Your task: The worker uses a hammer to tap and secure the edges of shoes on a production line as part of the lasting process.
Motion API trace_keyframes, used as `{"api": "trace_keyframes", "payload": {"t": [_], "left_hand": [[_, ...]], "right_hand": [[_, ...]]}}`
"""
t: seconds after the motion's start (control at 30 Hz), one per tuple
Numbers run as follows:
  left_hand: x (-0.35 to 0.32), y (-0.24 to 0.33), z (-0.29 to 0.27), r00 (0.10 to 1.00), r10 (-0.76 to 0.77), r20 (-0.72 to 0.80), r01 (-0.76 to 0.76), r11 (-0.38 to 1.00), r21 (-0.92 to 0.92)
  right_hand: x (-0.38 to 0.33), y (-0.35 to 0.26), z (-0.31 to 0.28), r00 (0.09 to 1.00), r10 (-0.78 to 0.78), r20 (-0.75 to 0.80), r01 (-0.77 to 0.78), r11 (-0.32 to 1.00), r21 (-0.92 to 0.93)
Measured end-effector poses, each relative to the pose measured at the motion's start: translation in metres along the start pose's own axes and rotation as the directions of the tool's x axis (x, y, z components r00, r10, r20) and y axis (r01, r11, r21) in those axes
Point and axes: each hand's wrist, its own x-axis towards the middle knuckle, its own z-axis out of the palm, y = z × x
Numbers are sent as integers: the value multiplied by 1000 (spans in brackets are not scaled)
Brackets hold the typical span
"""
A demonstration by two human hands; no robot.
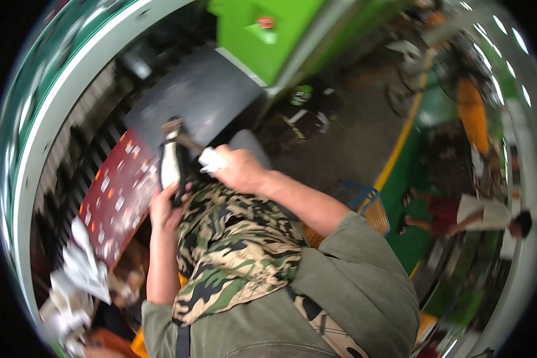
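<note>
My left hand [163, 209] is closed around the lower end of a long black piece with a pale cream face [170, 164]. It stands tilted upward over the edge of the worktop, and its kind is blurred. My right hand [238, 169] is closed on a brown-shafted tool [190, 143] with white wrapping at the grip. The tool's blunt brownish head [172, 127] meets or overlaps the upper end of the black piece; whether they touch, I cannot tell.
Ahead lies a dark grey worktop [203, 89] beside a dark red, speckled surface [116, 194]. A green machine housing [262, 36] with a red button stands beyond. White crumpled sheets [80, 268] lie at left, a blue-rimmed basket [370, 215] at right. Another person [471, 215] is farther right.
</note>
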Motion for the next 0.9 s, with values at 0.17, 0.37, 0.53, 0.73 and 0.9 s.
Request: {"api": "trace_keyframes", "payload": {"t": [0.17,0.37,0.53,0.73,0.9], "left_hand": [[13,10,16,999,-23,29,23,1000,8],[0,11,4,999,-11,31,11,1000,-11],[1,0,29,998,-21,56,27,995,-96],[-2,3,30,995,2,105,10,994,-111],[-6,11,22,998,22,55,-16,993,-119]], "right_hand": [[-1,4,2,993,-4,-120,6,1000,16],[-6,-20,0,980,-32,-196,89,954,288],[-11,9,-15,997,46,62,-56,982,181],[-9,20,3,964,-120,-236,166,968,186],[5,-29,-15,995,-52,-90,78,948,309]]}}
